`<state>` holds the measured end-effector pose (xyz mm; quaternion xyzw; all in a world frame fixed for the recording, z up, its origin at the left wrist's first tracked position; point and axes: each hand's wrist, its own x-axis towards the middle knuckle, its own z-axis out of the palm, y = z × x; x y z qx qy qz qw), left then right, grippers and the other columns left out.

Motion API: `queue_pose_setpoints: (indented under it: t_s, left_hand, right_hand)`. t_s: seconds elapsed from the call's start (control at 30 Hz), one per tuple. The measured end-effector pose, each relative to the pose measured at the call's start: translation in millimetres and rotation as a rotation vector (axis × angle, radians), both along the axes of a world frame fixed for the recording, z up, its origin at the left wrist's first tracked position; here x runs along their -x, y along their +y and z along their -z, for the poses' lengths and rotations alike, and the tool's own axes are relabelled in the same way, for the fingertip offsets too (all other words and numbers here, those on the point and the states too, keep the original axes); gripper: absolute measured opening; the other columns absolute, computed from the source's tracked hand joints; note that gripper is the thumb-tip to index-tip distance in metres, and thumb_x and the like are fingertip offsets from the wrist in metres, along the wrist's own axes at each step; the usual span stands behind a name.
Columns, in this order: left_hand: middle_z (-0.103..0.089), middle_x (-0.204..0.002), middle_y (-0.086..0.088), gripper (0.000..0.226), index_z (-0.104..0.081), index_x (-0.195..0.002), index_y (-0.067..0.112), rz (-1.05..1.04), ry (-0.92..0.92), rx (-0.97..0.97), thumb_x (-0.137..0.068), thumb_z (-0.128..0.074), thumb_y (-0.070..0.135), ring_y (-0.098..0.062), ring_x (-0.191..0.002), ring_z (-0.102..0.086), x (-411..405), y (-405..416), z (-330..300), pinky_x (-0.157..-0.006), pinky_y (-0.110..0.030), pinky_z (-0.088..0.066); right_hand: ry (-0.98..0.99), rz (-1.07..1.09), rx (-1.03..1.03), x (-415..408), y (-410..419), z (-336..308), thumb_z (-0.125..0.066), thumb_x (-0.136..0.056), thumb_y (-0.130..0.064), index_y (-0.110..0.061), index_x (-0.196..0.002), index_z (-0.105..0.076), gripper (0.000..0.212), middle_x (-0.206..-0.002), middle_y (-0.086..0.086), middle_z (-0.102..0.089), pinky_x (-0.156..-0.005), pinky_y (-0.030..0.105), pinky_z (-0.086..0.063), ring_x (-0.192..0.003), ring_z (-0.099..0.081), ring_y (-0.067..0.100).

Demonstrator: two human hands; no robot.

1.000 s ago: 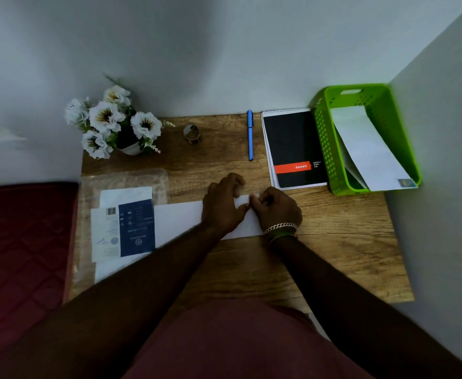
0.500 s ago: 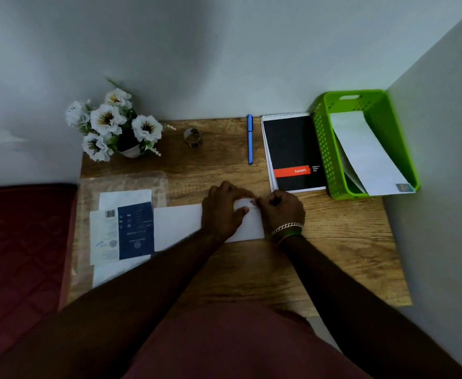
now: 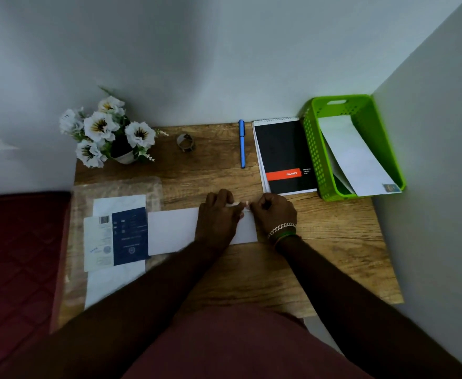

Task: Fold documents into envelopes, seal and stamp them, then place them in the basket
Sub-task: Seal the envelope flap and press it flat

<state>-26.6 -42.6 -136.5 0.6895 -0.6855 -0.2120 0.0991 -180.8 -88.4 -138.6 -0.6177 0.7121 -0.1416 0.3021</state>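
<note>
I am pinching a small pale strip [image 3: 234, 204] between the curled fingertips of both hands, my left hand [image 3: 217, 214] and right hand [image 3: 272, 213] meeting knuckle to knuckle over the far edge of the envelope [image 3: 175, 231]; whether it is tape or a stamp I cannot tell. My left palm is resting on the envelope, I judge to keep it flat and still on the desk [image 3: 320, 255] while I work at its top right corner. To my left, the documents [image 3: 115, 236] are lying within reach on a clear sleeve. Farther off, the notepad [image 3: 284, 154], pen [image 3: 242, 143] and tape roll [image 3: 185, 142] are lying clear of my work. The basket [image 3: 313, 149] is waiting in the far right corner, already holding a stamped envelope [image 3: 358, 157].
</note>
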Motion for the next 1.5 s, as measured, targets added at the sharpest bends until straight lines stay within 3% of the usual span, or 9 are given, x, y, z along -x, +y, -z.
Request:
queue_pose_setpoints:
  t_s: [0.17,0.37,0.53,0.7,0.8,0.93,1.03,1.17,1.5]
  left_hand:
    - [-0.044,-0.130,0.000,0.037,-0.062,-0.135,0.033,-0.015,0.024,-0.052,-0.098,-0.058,0.041,-0.023,-0.120,-0.039,-2,-4,-4,-0.098,-0.035,-0.037]
    - [-0.043,-0.130,0.002,0.043,-0.060,-0.137,0.034,0.035,0.053,-0.053,-0.096,-0.060,0.045,-0.022,-0.119,-0.038,-11,-2,-5,-0.098,-0.034,-0.038]
    - [-0.040,-0.133,0.002,0.046,-0.056,-0.141,0.036,0.038,0.020,-0.076,-0.096,-0.060,0.046,-0.022,-0.121,-0.036,-8,-2,-4,-0.101,-0.034,-0.036]
    - [-0.037,-0.137,0.002,0.051,-0.050,-0.145,0.040,0.075,-0.025,-0.118,-0.095,-0.061,0.048,-0.023,-0.124,-0.034,-10,-3,-6,-0.102,-0.035,-0.035]
    - [-0.042,-0.140,0.002,0.052,-0.052,-0.145,0.033,0.078,0.045,-0.081,-0.095,-0.065,0.039,-0.023,-0.127,-0.037,-13,2,-14,-0.104,-0.035,-0.038]
    - [-0.054,-0.135,-0.001,0.042,-0.063,-0.132,0.026,-0.337,0.191,0.220,-0.091,-0.070,0.023,-0.023,-0.124,-0.050,-48,38,-25,-0.101,-0.041,-0.047]
    - [-0.040,-0.149,-0.013,0.061,-0.049,-0.147,0.026,-0.632,0.040,0.064,-0.090,-0.070,0.035,-0.037,-0.134,-0.039,-89,73,-22,-0.108,-0.052,-0.038]
    - [-0.034,-0.154,-0.024,0.082,-0.028,-0.159,0.021,-0.636,0.073,-0.119,-0.091,-0.070,0.039,-0.044,-0.141,-0.031,-118,106,-6,-0.115,-0.059,-0.031]
    - [-0.064,-0.130,-0.010,0.048,-0.057,-0.136,0.012,-0.865,0.607,-0.061,-0.090,-0.072,0.009,-0.029,-0.120,-0.060,-116,95,-28,-0.098,-0.042,-0.050]
  right_hand:
    - [-0.014,-0.065,0.032,9,8,0,-0.076,-0.077,-0.039,-0.020,-0.065,-0.062,0.026,-0.066,-0.008,-0.061,-0.064,0.030,-0.050,-0.065,-0.057,0.012]
    - [0.025,-0.049,0.013,-4,11,-8,-0.074,-0.077,-0.056,-0.022,-0.064,-0.059,0.040,-0.061,-0.010,-0.057,-0.055,0.024,-0.035,-0.059,-0.051,0.005]
    - [-0.057,0.001,-0.007,5,13,-9,-0.077,-0.076,-0.039,-0.019,-0.063,-0.062,0.028,-0.061,-0.008,-0.062,-0.063,0.028,-0.049,-0.062,-0.057,0.009]
    - [-0.065,0.029,-0.054,-2,11,-16,-0.079,-0.074,-0.049,-0.023,-0.061,-0.059,0.035,-0.062,-0.008,-0.063,-0.063,0.027,-0.049,-0.065,-0.060,0.009]
    - [-0.093,0.047,-0.077,-2,11,-20,-0.080,-0.073,-0.033,-0.020,-0.063,-0.063,0.023,-0.065,-0.008,-0.066,-0.071,0.031,-0.055,-0.069,-0.063,0.012]
    - [-0.179,0.159,-0.054,7,28,-27,-0.072,-0.076,-0.015,-0.019,-0.069,-0.065,0.010,-0.069,-0.011,-0.063,-0.080,0.028,-0.051,-0.071,-0.059,0.011]
    - [-0.201,0.182,-0.063,17,51,-34,-0.071,-0.081,-0.013,-0.023,-0.084,-0.067,0.011,-0.079,-0.012,-0.063,-0.080,0.020,-0.040,-0.079,-0.058,0.011]
    - [-0.247,0.202,-0.095,11,68,-34,-0.072,-0.082,-0.013,-0.018,-0.102,-0.070,0.020,-0.091,-0.006,-0.065,-0.083,0.018,-0.038,-0.086,-0.058,0.011]
    - [-0.318,0.292,-0.211,-9,59,-21,-0.080,-0.074,-0.021,-0.019,-0.101,-0.073,0.028,-0.100,0.001,-0.072,-0.093,0.031,-0.051,-0.093,-0.064,0.018]
